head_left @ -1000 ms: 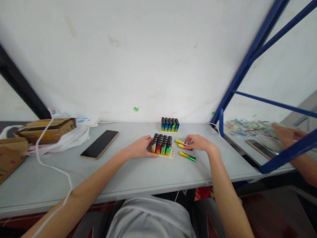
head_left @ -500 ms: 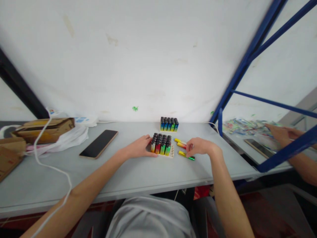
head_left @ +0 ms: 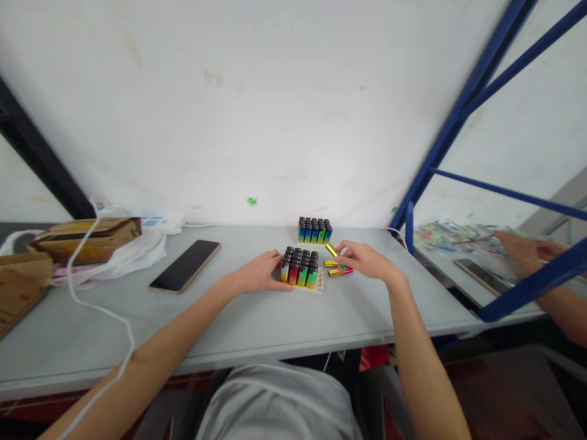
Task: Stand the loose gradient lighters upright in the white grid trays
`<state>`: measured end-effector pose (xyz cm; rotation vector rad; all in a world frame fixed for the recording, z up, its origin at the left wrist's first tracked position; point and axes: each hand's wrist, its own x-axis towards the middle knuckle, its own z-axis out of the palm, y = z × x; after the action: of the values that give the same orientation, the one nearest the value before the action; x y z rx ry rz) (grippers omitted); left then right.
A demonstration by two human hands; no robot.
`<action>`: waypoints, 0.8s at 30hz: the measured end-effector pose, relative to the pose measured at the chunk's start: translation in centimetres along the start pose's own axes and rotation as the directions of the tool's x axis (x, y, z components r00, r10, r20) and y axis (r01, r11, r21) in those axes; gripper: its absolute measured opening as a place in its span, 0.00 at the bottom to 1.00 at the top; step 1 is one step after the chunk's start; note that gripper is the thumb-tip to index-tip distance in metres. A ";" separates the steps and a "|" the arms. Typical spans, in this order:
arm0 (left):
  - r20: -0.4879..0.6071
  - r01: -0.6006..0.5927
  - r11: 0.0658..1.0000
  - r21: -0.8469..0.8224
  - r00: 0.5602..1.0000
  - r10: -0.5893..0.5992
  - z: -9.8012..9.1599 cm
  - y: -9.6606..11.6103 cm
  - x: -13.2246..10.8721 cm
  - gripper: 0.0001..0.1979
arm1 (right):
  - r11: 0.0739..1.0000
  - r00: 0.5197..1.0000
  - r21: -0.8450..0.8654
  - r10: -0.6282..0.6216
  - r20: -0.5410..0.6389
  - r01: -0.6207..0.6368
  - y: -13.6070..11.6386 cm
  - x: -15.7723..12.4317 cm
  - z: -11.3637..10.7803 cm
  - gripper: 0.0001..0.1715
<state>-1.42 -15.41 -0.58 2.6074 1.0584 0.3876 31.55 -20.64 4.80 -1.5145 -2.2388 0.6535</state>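
A white tray holds upright rows of black-topped lighters with red, yellow and green bodies; bare peg-like spots show along its right side. My left hand grips the tray's left end, thumb along the front and fingers toward the back. Over the desk to the right of the tray, my right hand pinches a shiny gold-and-green lighter casing, tilted with its gold end up and left. Beneath those fingers lie two more casings, one yellow and one red-and-gold. No black tops show on these pieces.
A second block of blue-and-green lighters stands near the wall. At left are a phone, cardboard boxes, a plastic bag and a white cable. A blue metal frame rises at right, with another person's hands beyond it.
My right hand has lifted the gold-and-green casing off the desk and moved it up and left. The other two loose casings have come into clearer view. My left hand has stayed on the tray.
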 end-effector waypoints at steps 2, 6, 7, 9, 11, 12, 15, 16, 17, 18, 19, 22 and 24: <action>0.000 0.002 1.000 0.001 1.000 -0.002 0.0 0.0 0.0 0.34 | 0.998 0.993 -0.045 -0.037 -0.108 0.032 0.2 0.5 0.1 0.23; -0.007 0.001 1.000 -0.003 1.000 -0.001 0.0 0.0 0.0 0.33 | 0.998 0.935 0.012 -0.048 -0.352 0.056 0.9 1.7 0.8 0.27; -0.006 0.000 1.000 -0.005 1.000 0.000 0.0 0.0 0.0 0.33 | 0.994 0.920 0.093 -0.015 -0.391 0.056 0.9 2.0 1.0 0.28; -0.001 -0.004 1.000 -0.011 1.000 0.004 -0.1 0.1 -0.1 0.33 | 0.962 0.899 0.267 0.067 -0.433 0.057 0.8 2.5 1.6 0.29; -0.002 -0.008 1.000 -0.018 1.000 0.008 -0.1 0.2 -0.1 0.33 | 0.901 0.889 0.425 0.122 -0.441 0.087 0.3 2.9 2.2 0.30; -0.004 -0.010 1.000 -0.021 1.000 0.010 -0.1 0.2 -0.1 0.33 | 0.861 0.894 0.497 0.134 -0.428 0.109 0.0 3.0 2.5 0.30; -0.003 -0.010 1.000 -0.028 1.000 0.010 -0.1 0.2 -0.1 0.34 | 0.716 0.935 0.680 0.112 -0.337 0.160 -1.3 3.4 3.4 0.30; -0.002 -0.009 1.000 -0.030 1.000 0.009 -0.1 0.1 -0.1 0.34 | 0.676 0.947 0.719 0.099 -0.305 0.161 -1.7 3.5 3.8 0.30; -0.001 -0.008 0.999 -0.032 1.000 0.008 0.0 0.1 -0.1 0.35 | 0.647 0.955 0.746 0.094 -0.283 0.157 -2.1 3.6 4.1 0.30; 0.000 -0.008 0.999 -0.034 1.000 0.008 0.0 0.0 -0.1 0.35 | 0.627 0.956 0.763 0.099 -0.275 0.154 -2.4 3.7 4.5 0.30; 0.002 -0.010 0.999 -0.037 1.000 0.010 0.1 -0.1 -0.1 0.35 | 0.616 0.953 0.773 0.117 -0.279 0.151 -2.7 3.9 4.8 0.31; 0.005 -0.012 0.999 -0.044 1.000 0.012 0.3 -0.3 0.0 0.35 | 0.631 0.914 0.762 0.207 -0.348 0.147 -2.9 4.6 6.0 0.33; 0.007 -0.012 0.999 -0.043 1.000 0.013 0.3 -0.3 0.0 0.34 | 0.684 0.873 0.715 0.252 -0.416 0.143 -2.6 5.0 6.6 0.33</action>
<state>-1.52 -15.21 -0.98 2.5772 1.0209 0.3993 24.22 -17.99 0.94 -1.1405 -1.2870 0.9186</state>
